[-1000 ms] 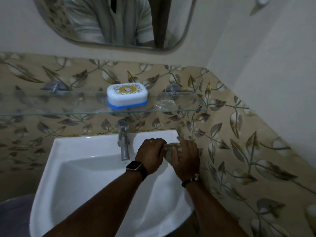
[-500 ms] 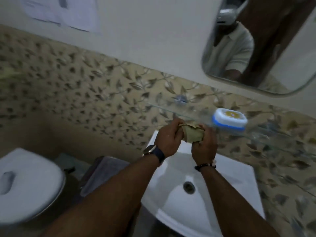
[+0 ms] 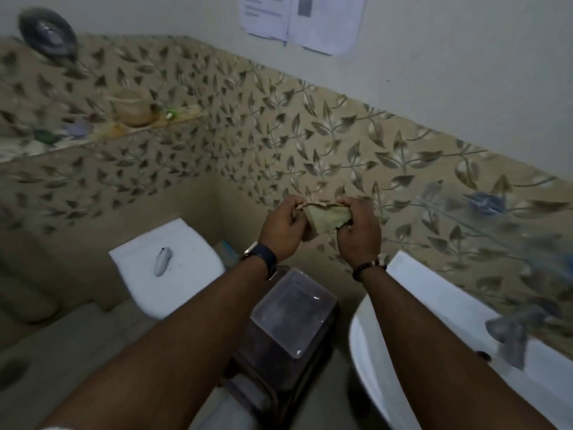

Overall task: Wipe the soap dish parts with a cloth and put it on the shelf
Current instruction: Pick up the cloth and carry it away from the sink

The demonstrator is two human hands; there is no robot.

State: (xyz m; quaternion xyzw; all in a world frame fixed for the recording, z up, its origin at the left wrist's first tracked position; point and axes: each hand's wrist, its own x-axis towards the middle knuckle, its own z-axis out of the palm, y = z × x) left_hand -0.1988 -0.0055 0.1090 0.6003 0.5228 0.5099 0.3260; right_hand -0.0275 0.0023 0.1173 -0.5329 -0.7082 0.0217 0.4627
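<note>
Swinging left since half a second ago — the mirror and the blue-and-white soap dish have gone from view, and the toilet cistern [image 3: 167,259] now sits left of centre. Both hands are up in front of the leaf-patterned tiles [image 3: 310,135]. The left hand [image 3: 283,229] is clenched on one end of the beige cloth [image 3: 325,220], and the right hand [image 3: 359,235] is clenched on the other end, the bunched fabric held between them. A watch [image 3: 263,259] is on the left wrist, a beaded bracelet [image 3: 369,265] on the right. Below the hands stands a bin with a clear lid [image 3: 294,318]; the white basin [image 3: 403,336] runs along the right, its blurred tap [image 3: 508,333] at the far side. Papers [image 3: 300,20] hang on the wall above, and a ledge [image 3: 93,138] at left carries small blurred items.
</note>
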